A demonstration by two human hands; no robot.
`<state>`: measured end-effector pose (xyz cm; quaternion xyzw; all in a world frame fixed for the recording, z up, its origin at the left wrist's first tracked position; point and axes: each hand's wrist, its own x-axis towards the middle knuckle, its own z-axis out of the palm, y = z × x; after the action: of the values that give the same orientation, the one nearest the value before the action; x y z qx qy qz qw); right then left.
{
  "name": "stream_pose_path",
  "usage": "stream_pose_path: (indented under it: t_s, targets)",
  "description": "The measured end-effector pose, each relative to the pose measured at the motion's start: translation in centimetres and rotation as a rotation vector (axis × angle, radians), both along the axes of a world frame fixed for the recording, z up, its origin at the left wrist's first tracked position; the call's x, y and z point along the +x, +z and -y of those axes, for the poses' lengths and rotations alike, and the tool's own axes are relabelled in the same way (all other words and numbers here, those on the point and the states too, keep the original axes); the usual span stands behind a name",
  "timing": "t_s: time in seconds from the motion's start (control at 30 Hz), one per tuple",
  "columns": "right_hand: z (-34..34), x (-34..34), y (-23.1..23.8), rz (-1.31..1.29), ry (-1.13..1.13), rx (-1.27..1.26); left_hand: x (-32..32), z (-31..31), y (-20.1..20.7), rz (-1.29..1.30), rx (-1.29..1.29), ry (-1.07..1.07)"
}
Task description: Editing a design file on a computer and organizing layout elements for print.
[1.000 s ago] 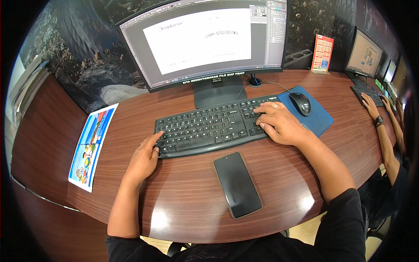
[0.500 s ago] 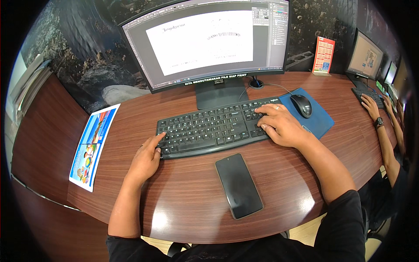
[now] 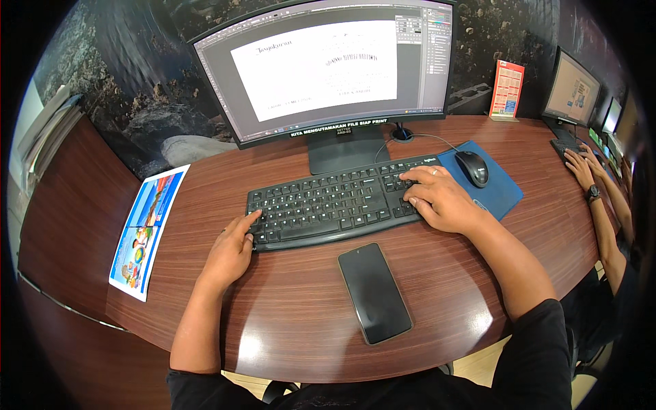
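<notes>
Black keyboard [image 3: 314, 207] lay on brown desk [image 3: 287, 307], below monitor [image 3: 321, 68]. Left hand [image 3: 229, 254], loosely half-curled, at left end; right hand [image 3: 444, 205], fingers parted, over right end. Neither gripped anything. Light presses seemed best.

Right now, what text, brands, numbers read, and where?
Wording not copied here.
Wide black monitor: white bezel lettering, legible; screen heading, legible; menus too small.
Black plastic keyboard: logo legible; most keys too small.
Black rounded mouse: logo too small.
Red-and-white upright card: too small.
</notes>
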<state>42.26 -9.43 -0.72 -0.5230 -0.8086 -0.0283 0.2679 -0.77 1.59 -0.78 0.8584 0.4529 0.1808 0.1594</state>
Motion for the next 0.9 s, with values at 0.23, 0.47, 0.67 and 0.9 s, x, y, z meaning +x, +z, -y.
stream_pose_path:
  t_s: [0.23, 0.47, 0.67, 0.9]
  targets:
    - [0.03, 0.08, 0.01, 0.0, 0.003, 0.006, 0.13, 0.1, 0.12, -0.005, 0.001, 0.006]
    - [0.04, -0.01, 0.16, -0.007, -0.001, 0.003, 0.12, 0.08, 0.1, -0.008, 0.005, 0.003]
    - [0.01, -0.06, 0.14, -0.007, -0.006, 0.009, 0.56, 0.45, 0.66, -0.019, -0.055, 0.038]
    - [-0.03, 0.05, -0.01, 0.003, 0.008, 0.011, 0.15, 0.2, 0.1, -0.016, 0.003, 0.017]
